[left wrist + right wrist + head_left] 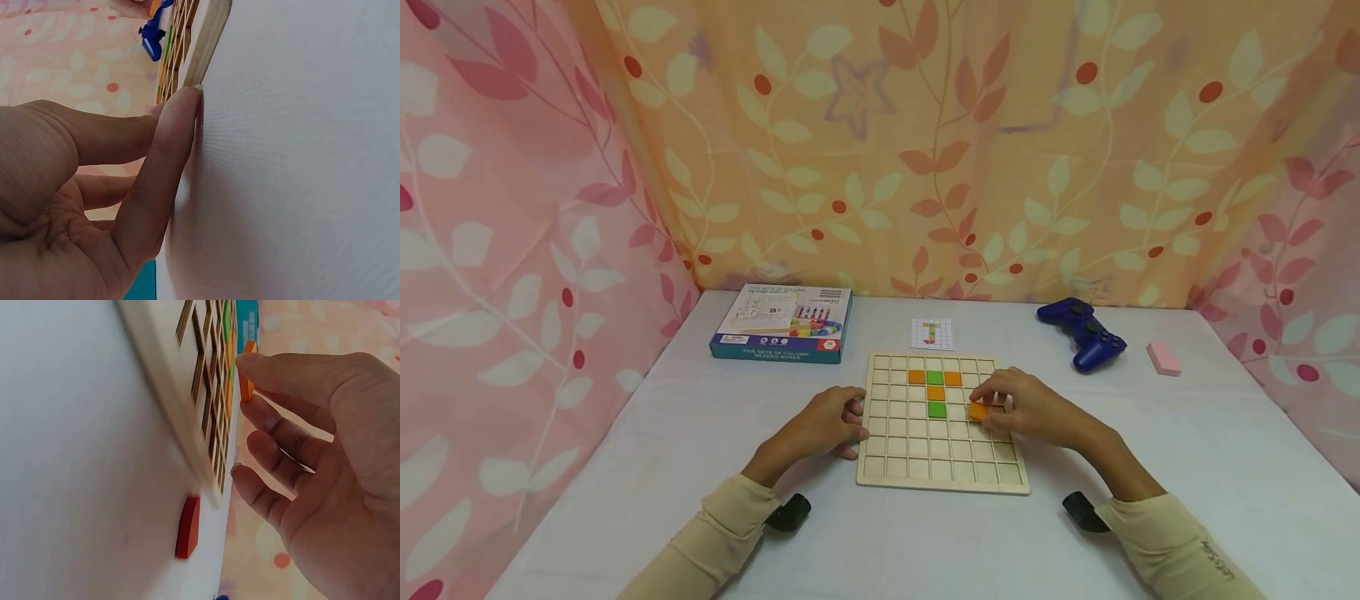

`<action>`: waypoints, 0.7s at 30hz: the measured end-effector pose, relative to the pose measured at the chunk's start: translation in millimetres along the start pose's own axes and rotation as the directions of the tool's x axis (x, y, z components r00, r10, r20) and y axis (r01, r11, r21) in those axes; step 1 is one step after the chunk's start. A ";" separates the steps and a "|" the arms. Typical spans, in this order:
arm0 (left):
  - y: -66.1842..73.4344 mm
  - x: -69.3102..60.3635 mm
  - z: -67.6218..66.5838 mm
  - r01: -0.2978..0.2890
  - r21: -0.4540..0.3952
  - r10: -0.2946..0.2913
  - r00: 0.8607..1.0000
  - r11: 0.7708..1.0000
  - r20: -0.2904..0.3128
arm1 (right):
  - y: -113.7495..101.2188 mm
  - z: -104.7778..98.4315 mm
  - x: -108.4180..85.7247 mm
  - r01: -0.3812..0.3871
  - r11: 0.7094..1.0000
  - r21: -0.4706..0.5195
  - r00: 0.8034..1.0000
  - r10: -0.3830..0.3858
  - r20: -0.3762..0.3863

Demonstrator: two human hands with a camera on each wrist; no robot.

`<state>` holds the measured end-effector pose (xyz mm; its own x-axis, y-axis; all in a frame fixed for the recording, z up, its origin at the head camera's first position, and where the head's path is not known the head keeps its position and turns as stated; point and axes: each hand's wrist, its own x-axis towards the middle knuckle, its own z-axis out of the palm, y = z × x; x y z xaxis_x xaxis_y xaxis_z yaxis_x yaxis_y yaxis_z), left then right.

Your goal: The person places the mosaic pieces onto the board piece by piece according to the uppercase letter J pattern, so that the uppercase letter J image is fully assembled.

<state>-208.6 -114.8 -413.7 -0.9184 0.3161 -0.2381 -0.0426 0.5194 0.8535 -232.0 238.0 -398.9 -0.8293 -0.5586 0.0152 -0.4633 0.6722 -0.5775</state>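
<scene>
A wooden grid board [940,473] lies flat on the table, with orange and green square tiles [935,377] set in a T-like shape in its upper cells. Over the right part of the board, my right hand [1037,407] pinches an orange square tile [249,375] between thumb and index finger; its other fingers are loosely bent. My left hand [827,421] is at the board's left side. One nearly straight finger [165,134] touches the board's edge in the left wrist view.
Behind the board lies a small grid card [932,333] with a coloured figure. A boxed set [778,325] stands back left. A blue game controller [1082,333] and a pink block [1163,359] lie right. Beside the board's edge is a red piece [189,528].
</scene>
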 end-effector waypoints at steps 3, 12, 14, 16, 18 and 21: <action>0.5 -0.6 -0.2 0.002 -0.001 -0.002 1.000 1.000 -0.001 | -6.6 4.4 5.6 0.001 1.000 0.016 1.000 -0.001 0.016; -0.2 0.6 -0.3 0.001 -0.005 -0.001 1.000 1.000 0.002 | -24.5 15.6 19.9 0.077 0.997 -0.002 0.996 -0.077 0.055; -0.7 1.0 -0.2 0.003 -0.012 -0.003 1.000 1.000 0.004 | -27.2 18.2 23.0 0.084 0.996 0.000 0.994 -0.084 0.068; -1.2 1.3 0.0 0.004 -0.015 -0.004 1.000 1.000 0.006 | -29.4 20.7 25.7 0.100 0.995 -0.011 0.992 -0.099 0.075; -1.6 1.5 0.2 0.005 -0.014 -0.005 1.000 1.000 0.006 | -31.1 22.9 27.6 0.118 0.993 -0.026 0.990 -0.116 0.079; -1.9 1.6 0.3 0.005 -0.007 -0.005 1.000 1.000 0.004 | -33.4 25.4 28.8 0.128 0.991 -0.040 0.989 -0.124 0.084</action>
<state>-209.9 -115.1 -415.8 -0.9167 0.3164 -0.2442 -0.0499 0.5155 0.8554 -232.5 187.1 -399.9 -0.7361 -0.6767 0.0182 -0.5776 0.6138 -0.5381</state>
